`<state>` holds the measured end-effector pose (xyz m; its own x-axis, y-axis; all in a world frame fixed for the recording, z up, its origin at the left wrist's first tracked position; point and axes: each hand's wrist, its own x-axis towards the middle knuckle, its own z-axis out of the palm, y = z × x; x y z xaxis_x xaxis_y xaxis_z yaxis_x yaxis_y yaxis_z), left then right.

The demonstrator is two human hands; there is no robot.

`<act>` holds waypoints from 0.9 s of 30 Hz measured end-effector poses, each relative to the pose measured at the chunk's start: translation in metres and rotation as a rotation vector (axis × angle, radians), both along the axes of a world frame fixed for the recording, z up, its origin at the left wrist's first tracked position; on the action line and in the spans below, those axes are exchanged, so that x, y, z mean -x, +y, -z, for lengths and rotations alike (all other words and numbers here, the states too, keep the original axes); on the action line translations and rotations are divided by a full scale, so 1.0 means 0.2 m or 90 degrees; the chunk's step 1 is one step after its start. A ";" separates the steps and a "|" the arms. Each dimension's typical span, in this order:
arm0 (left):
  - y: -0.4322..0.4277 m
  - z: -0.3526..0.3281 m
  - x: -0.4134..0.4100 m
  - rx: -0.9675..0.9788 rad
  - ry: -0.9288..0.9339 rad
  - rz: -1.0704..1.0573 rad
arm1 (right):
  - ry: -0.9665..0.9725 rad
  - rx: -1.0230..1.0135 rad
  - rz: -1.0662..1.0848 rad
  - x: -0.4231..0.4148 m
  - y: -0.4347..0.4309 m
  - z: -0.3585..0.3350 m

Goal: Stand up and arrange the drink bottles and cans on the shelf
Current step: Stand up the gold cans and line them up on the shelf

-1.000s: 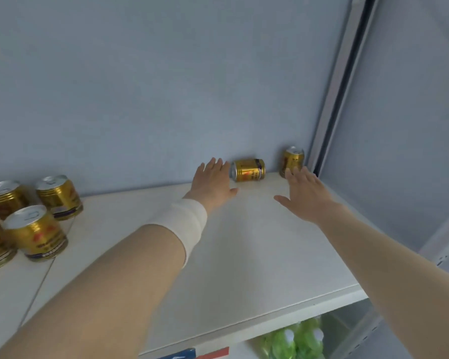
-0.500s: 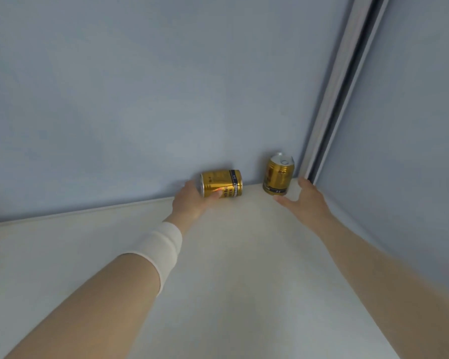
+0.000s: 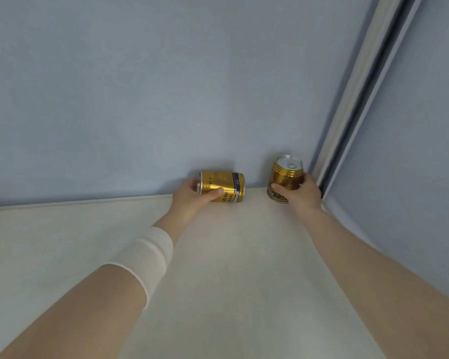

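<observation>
Two gold drink cans sit at the back of a white shelf [image 3: 218, 268], against the blue-grey wall. The lying can [image 3: 226, 186] rests on its side, its silver top pointing left. My left hand [image 3: 192, 196] grips that end, thumb across the front; a white band wraps the wrist. The upright can [image 3: 287, 174] stands in the back right corner, silver lid up. My right hand [image 3: 301, 194] is wrapped around its right side and lower half, hiding part of the label.
A grey metal upright post [image 3: 360, 89] runs up the right back corner beside the standing can. The blue-grey back wall [image 3: 140, 99] and right side panel [image 3: 412, 164] close the shelf in.
Both hands reached further back and closed on the cans: the left on the lying can, the right on the upright one. The view moved closer, and the cans at the left are out of sight.
</observation>
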<state>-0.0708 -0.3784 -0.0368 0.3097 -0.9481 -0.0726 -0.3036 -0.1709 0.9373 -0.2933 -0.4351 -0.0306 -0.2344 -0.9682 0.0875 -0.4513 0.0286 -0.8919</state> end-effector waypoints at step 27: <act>1.23 -0.52 -0.67 0.138 -0.170 -0.077 | -0.136 -0.005 -0.247 -0.68 1.09 -0.29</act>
<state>0.0633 -0.1326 0.0671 0.4012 -0.8880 0.2248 -0.5324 -0.0264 0.8461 -0.1564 -0.2177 0.0276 0.1338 -0.9886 0.0684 -0.2354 -0.0987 -0.9669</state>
